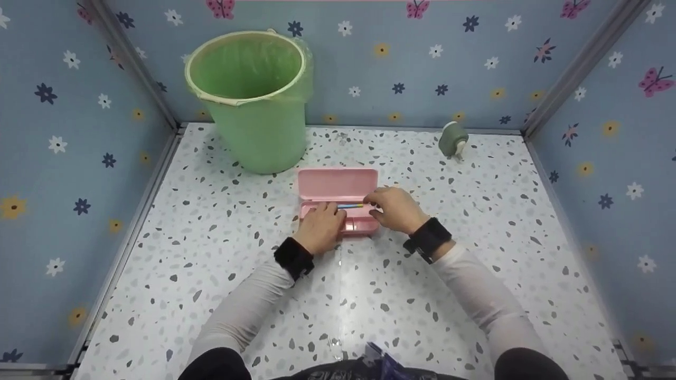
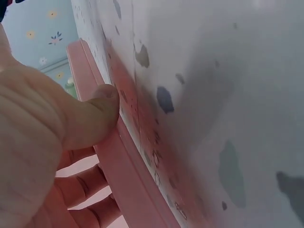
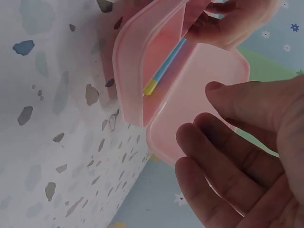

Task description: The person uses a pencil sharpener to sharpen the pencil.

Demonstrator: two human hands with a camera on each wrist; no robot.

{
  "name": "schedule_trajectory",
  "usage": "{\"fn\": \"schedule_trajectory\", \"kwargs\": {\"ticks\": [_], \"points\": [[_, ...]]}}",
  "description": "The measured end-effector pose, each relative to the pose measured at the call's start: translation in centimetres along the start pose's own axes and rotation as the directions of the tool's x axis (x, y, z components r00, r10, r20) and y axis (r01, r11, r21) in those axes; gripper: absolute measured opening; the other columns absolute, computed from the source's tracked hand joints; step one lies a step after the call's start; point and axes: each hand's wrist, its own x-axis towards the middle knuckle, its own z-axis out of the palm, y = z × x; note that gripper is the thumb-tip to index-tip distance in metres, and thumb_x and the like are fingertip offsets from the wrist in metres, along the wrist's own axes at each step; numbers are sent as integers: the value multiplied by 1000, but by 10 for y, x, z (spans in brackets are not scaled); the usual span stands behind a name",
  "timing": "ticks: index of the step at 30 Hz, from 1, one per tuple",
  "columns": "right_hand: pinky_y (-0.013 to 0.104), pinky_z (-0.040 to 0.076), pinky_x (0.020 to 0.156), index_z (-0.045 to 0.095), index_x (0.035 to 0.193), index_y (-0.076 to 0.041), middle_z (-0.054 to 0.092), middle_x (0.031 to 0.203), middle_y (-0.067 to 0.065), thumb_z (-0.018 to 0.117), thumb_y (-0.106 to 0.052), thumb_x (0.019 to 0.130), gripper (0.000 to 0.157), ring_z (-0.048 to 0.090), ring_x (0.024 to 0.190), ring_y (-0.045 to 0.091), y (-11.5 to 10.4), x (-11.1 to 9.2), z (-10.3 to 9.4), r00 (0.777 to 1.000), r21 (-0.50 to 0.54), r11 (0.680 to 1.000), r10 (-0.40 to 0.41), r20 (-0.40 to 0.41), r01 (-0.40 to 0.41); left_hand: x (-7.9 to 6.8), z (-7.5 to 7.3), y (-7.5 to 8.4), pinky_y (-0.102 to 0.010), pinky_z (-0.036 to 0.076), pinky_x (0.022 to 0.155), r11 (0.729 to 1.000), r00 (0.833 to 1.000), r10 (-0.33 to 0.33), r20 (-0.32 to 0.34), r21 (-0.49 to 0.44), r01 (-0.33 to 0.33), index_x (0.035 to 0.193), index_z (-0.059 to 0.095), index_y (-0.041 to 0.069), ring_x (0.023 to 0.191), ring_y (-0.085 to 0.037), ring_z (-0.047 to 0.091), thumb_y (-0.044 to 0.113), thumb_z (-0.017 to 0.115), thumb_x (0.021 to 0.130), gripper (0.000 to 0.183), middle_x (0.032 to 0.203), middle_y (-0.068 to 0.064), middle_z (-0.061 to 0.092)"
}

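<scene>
A pink pencil case (image 1: 364, 227) lies on the floor with its lid (image 1: 338, 184) raised at the back. My left hand (image 1: 320, 230) holds the front wall of the case; in the left wrist view the thumb (image 2: 97, 116) presses outside while the fingers reach over the inside. A thin blue pen (image 3: 168, 64) with a yellow end lies inside the case, its far end hidden by the left hand. Beside the right end of the case hovers my right hand (image 1: 398, 209), fingers loosely bent and apart, with nothing between them in the right wrist view.
A green bin (image 1: 264, 134) with a liner stands behind the case to the left. Near the back wall on the right is a small grey-green object (image 1: 452, 139) with a white top. Flowered blue panels (image 1: 369, 68) enclose the speckled surface (image 1: 475, 221) on three sides.
</scene>
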Motion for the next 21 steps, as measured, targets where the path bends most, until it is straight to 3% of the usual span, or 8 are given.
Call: {"fn": "schedule_trajectory", "kwargs": {"ticks": [8,14,21], "points": [[31,43,56,66,89,-13,56,75,-5,68,-8,73,17,52,61,14,-8,0,21,1000,-101,995,13,22,-11,-4,0,13,-39,44,65,997,997,75,1,7,-75,102,52,8,88,-27,45,17,67,69,37,95,-9,44],[32,40,49,65,81,-14,49,67,-3,66,-8,73,10,46,54,16,-9,-8,32,999,-192,981,5,53,5,-7,2,22,-39,44,67,996,995,87,38,1,-87,102,51,7,87,-27,43,17,64,71,35,95,-10,43],[31,39,47,66,76,-15,45,65,-4,68,-14,75,2,43,52,15,-8,-12,43,997,-225,974,26,66,-11,-11,4,29,-38,45,64,996,994,85,71,29,-87,103,50,8,87,-26,42,19,65,72,36,95,-10,42]]}}
